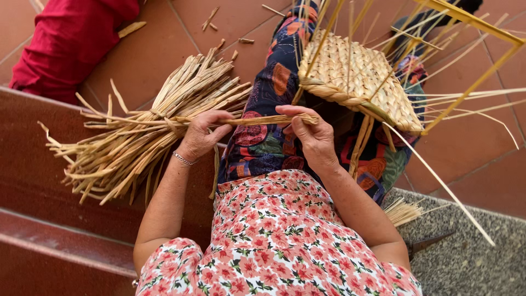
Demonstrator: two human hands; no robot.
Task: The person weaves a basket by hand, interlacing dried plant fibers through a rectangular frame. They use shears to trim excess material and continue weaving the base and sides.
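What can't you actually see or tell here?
- Head view: red-clothed person is cut off by the top-left edge.
- Woven panel's far side and loose strands run past the top and right edges.
- Left hand's palm and right hand's fingertips are hidden by the twisted strand.
- Bundle's binding is too small to identify.

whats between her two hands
In the head view, a twisted straw strand spans from the left hand to the right hand; the patterned skirt lies beneath.
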